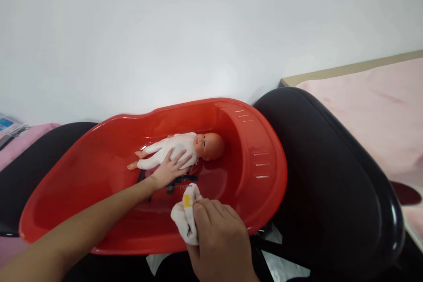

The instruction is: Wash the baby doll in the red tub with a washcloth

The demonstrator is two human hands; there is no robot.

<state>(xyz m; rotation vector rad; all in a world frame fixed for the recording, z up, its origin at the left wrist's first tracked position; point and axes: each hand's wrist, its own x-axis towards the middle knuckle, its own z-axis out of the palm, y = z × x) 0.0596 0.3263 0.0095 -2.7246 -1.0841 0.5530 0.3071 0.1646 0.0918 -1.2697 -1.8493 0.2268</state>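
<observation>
A baby doll (185, 144) in a white outfit lies on its back in a red baby bathtub (266, 141), head to the right and bare feet to the left. On the doll's body rests my left hand (170, 169), its fingers spread flat. My right hand (221, 233) is closed around a bunched white cloth (185, 216) with a yellow patch, held over the tub's near rim, apart from the doll. Part of the cloth is hidden inside my fingers.
A black chair (324, 176) stands against the tub's right side, another black chair (42, 163) at its left. Behind the tub rises a white wall (165, 31). At the far right is a surface with a pink cover (373, 105).
</observation>
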